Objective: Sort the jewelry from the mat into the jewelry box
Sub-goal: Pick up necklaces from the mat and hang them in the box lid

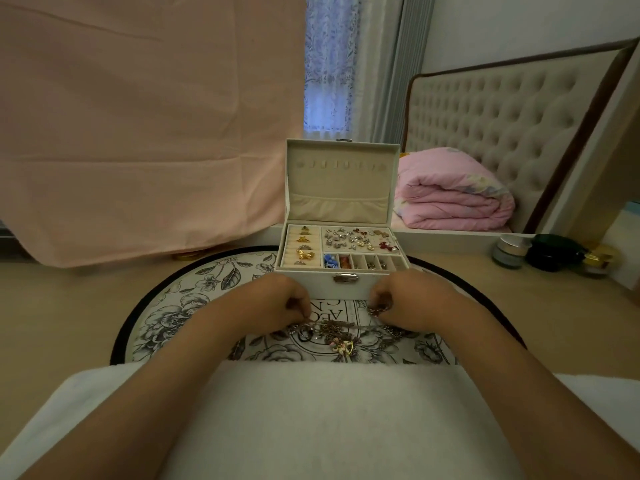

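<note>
Status: sorting is judged well advanced but not complete. The jewelry box [311,284] stands open on the far part of the round floral mat [194,299], lid [341,188] upright. In the box, the ring rolls [289,252] at left carry several gold rings. The earring panel [358,239] at upper right is covered with small pieces. The divided compartments [363,262] along the front hold blue and orange items at their left end, while the rightmost cells look unfilled. The row of hooks [337,165] in the lid carries nothing. The remaining item is a tangle of chains [334,332] with small charms, lying on the mat just in front of the box, between the two hands. The left hand [277,303] has its fingers curled down onto the left end of the tangle. The right hand [403,299] pinches a chain section at the right end. The chains probably need separating before they are stowed.
</note>
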Demonstrator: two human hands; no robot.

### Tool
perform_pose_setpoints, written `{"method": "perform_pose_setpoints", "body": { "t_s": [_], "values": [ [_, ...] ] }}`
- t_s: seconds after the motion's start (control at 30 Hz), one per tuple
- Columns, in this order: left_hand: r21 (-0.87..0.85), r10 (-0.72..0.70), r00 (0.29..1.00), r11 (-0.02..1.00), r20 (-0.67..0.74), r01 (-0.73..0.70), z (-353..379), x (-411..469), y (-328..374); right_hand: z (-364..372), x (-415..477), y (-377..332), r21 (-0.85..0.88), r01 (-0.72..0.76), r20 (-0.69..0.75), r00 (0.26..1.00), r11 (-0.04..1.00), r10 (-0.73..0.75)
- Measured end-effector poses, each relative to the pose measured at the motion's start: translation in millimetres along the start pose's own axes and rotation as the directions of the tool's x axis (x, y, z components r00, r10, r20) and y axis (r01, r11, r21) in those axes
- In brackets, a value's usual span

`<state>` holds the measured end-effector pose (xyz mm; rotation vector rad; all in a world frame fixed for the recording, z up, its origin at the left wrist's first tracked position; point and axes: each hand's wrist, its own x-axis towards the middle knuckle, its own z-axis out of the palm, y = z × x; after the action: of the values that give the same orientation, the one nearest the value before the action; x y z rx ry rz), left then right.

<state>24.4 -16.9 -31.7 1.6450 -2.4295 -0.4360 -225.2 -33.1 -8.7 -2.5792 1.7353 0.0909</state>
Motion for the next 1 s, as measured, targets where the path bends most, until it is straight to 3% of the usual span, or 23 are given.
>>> {"method": "perform_pose_setpoints", "body": {
  "t_s": [0.07, 0.13, 0.17, 0.27, 0.47, 0.57, 0.67, 0.73, 0.8, 0.87, 1.0],
  "values": [
    [-0.002, -0.002, 1.0, 1.0, -0.004, 0.002, -0.7, -0.4, -1.5, -4.9, -2.3, -10.5, -0.121, 0.007, -0.062, 0.998, 0.993, -0.014],
    [0.011, 0.003, 1.0, 1.0, -0.018, -0.002, -1.1, -0.4, -2.1, -6.5, -4.3, -28.6, -0.119, 0.066, -0.182, 0.979, 0.991, -0.088],
    [0.028, 0.007, 1.0, 1.0, -0.027, -0.006, -1.0, -0.2, -2.3, -3.9, -4.9, -37.4, -0.037, 0.118, -0.197, 0.973, 0.992, -0.123],
    [0.068, 0.014, 0.998, 0.998, -0.063, -0.01, 0.4, 0.4, -2.6, 7.8, -9.9, -55.0, 0.285, 0.161, -0.042, 0.987, 0.945, -0.156],
    [0.011, 0.023, 0.997, 1.0, -0.076, -0.022, 4.7, -2.0, -3.3, 8.3, -2.3, -22.8, 0.285, 0.042, 0.08, 0.995, 0.958, -0.067],
    [0.014, 0.02, 0.993, 1.0, -0.115, -0.019, 9.0, -4.7, -1.7, 4.7, -1.7, -16.1, 0.181, -0.033, 0.133, 0.991, 0.983, 0.009],
    [0.024, 0.05, 0.981, 0.999, -0.187, -0.047, 12.3, -10.7, 0.8, 4.1, -3.5, -30.6, 0.095, 0.051, 0.022, 0.998, 0.994, -0.053],
    [0.038, 0.073, 0.972, 0.997, -0.223, -0.066, 12.6, -17.3, 0.8, 10.7, -3.9, -45.5, 0.237, 0.188, -0.095, 0.981, 0.953, -0.17],
    [0.052, 0.066, 0.976, 0.997, -0.207, -0.057, 12.6, -25.3, -3.1, 20.1, -3.9, -56.3, 0.342, 0.283, -0.116, 0.959, 0.896, -0.259],
    [0.054, 0.045, 0.987, 0.998, -0.152, -0.038, 13.2, -33.1, -9.0, 26.5, -0.8, -54.1, 0.325, 0.279, -0.087, 0.96, 0.904, -0.265],
    [0.021, 0.041, 0.988, 0.999, -0.147, -0.038, 14.8, -43.9, -14.2, 23.5, 3.4, -39.5, 0.17, 0.13, -0.067, 0.99, 0.977, -0.12]
  ]
}}
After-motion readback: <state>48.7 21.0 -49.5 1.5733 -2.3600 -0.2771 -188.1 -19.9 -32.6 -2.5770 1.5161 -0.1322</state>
